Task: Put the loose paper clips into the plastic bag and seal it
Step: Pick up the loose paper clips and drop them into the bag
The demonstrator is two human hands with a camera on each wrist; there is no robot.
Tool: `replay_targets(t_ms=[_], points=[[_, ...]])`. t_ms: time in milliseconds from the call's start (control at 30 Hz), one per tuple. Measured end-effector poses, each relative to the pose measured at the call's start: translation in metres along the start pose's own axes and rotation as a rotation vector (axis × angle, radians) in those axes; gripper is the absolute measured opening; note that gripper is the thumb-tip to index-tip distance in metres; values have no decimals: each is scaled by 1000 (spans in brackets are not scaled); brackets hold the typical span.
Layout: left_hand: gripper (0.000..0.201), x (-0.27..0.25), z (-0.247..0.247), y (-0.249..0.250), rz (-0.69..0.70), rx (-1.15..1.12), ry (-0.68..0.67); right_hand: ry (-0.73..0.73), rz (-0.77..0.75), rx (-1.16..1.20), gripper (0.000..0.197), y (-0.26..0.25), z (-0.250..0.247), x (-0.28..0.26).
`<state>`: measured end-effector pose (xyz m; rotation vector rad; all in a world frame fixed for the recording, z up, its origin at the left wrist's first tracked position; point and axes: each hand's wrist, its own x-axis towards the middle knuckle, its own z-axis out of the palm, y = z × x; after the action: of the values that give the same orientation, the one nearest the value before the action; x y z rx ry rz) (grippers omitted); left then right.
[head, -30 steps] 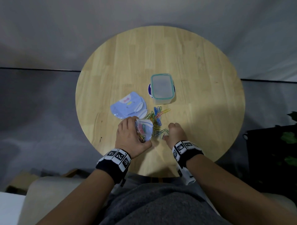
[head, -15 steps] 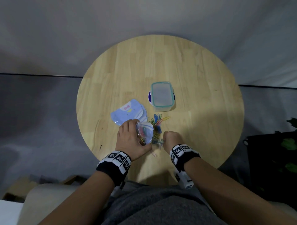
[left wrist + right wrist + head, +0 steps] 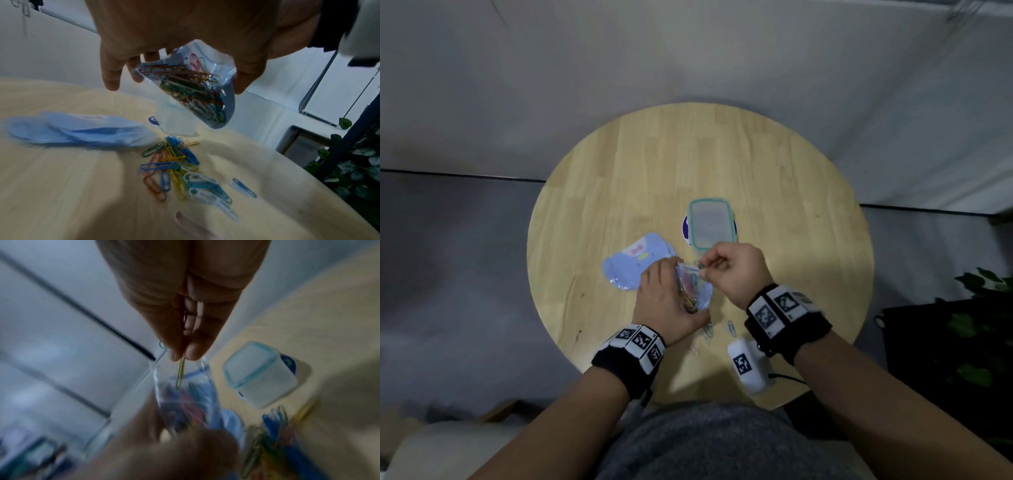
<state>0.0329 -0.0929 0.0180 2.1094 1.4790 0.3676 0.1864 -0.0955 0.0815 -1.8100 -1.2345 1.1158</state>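
My left hand (image 3: pixel 671 294) grips a small clear plastic bag (image 3: pixel 693 287) and holds it tilted above the round wooden table (image 3: pixel 774 192). Several coloured paper clips fill the bag (image 3: pixel 193 91). My right hand (image 3: pixel 703 270) pinches a yellow paper clip (image 3: pixel 180 373) between thumb and forefinger at the bag's open mouth (image 3: pixel 185 395). A pile of loose coloured clips (image 3: pixel 180 170) lies on the table under the bag. In the head view only a few stray clips (image 3: pixel 731 329) show near my wrists.
A lidded clear container with a teal rim (image 3: pixel 710 222) stands just beyond my hands. Flat blue pouches (image 3: pixel 635 265) lie to the left of the bag. A white tagged device (image 3: pixel 748 365) hangs below my right wrist. Dark plant leaves (image 3: pixel 983 325) stand off the table's right side.
My right hand left the pile on the table and rose with a clip to the bag's mouth. My left hand lifted the bag higher and tilted it.
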Motion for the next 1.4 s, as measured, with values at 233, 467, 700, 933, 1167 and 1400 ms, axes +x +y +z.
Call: replay_targets(t_ms=[233, 467, 700, 933, 1167, 1400], points=[[89, 1, -4, -4, -21, -40, 13, 122, -88, -72, 13, 22, -13, 0], [88, -7, -19, -30, -69, 51, 52, -251, 176, -633, 64, 96, 32, 11], [91, -21, -30, -44, -124, 74, 39, -338, 2, -909, 79, 105, 56, 32], [86, -11, -21, -46, -86, 71, 15, -277, -79, -883, 30, 108, 49, 20], [87, 2, -3, -40, -70, 70, -59, -116, 90, -559, 10, 100, 30, 11], [89, 16, 7, -22, -11, 58, -88, 68, 262, 198, 10, 27, -4, 10]])
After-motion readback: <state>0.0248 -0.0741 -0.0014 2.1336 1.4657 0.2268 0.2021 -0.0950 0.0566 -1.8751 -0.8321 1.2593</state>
